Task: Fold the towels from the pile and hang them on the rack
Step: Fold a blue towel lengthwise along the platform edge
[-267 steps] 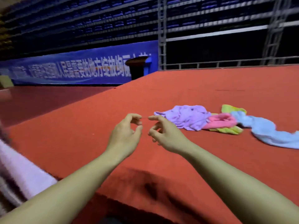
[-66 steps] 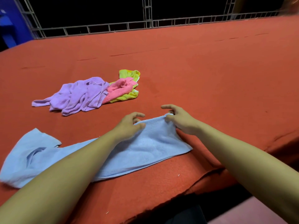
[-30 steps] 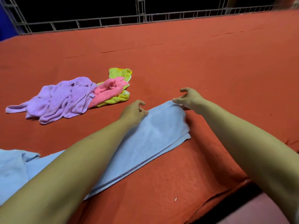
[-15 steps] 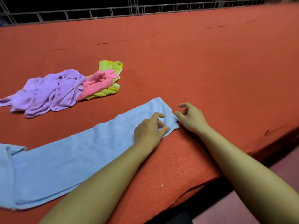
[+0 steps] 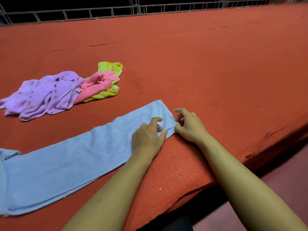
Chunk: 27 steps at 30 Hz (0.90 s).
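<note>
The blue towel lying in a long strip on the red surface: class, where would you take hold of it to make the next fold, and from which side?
Grip the blue towel at the two corners of its short right-hand end, where the left hand and right hand already are. Come from that end, since the strip lies flat and stretches away leftwards, so the end should carry over along its length.

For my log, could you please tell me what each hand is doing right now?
Left hand: fingers curled, pinching the near corner of the blue towel.
Right hand: fingers curled at the same towel end, pinching it.
</note>
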Each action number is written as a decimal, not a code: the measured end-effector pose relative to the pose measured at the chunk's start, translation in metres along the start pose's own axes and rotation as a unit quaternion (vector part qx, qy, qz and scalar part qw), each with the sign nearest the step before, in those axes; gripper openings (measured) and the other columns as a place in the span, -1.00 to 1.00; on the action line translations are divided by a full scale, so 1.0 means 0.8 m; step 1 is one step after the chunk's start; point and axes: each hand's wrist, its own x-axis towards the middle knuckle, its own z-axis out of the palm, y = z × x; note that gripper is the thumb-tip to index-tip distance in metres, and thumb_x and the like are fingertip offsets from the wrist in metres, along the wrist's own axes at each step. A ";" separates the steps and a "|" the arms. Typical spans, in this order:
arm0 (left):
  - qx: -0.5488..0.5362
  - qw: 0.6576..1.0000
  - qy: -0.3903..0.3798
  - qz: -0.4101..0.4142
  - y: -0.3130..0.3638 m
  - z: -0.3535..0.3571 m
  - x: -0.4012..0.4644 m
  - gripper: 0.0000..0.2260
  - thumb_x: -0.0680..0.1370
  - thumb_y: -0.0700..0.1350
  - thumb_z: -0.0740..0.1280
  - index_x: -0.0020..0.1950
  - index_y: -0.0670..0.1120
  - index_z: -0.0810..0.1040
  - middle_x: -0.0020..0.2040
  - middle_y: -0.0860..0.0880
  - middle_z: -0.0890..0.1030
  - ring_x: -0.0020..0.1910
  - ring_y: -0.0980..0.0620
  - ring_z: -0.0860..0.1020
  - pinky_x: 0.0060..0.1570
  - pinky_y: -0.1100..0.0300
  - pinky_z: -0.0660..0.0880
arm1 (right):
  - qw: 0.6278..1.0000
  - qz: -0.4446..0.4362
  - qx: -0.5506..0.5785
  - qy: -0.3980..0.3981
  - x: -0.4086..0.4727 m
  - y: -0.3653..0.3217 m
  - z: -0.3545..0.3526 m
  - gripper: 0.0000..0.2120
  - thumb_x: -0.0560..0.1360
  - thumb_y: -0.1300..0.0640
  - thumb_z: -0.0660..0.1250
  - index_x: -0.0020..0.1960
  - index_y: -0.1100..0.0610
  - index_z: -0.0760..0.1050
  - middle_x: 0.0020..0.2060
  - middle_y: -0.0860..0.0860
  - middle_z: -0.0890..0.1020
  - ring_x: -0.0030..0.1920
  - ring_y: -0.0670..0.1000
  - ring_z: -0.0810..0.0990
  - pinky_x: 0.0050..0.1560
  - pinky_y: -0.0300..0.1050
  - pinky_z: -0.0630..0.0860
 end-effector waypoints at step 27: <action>0.008 0.998 0.059 -0.006 0.001 -0.005 -0.008 -0.73 0.55 0.10 0.19 0.22 0.12 0.48 -0.19 0.11 0.66 -0.16 -0.03 0.60 -0.22 0.09 0.47 | 0.990 0.064 0.098 0.082 -0.014 -0.004 -0.031 -0.67 0.52 0.15 0.30 0.28 0.04 0.46 -0.26 -0.03 0.65 -0.18 -0.02 0.60 -0.02 -0.07 0.49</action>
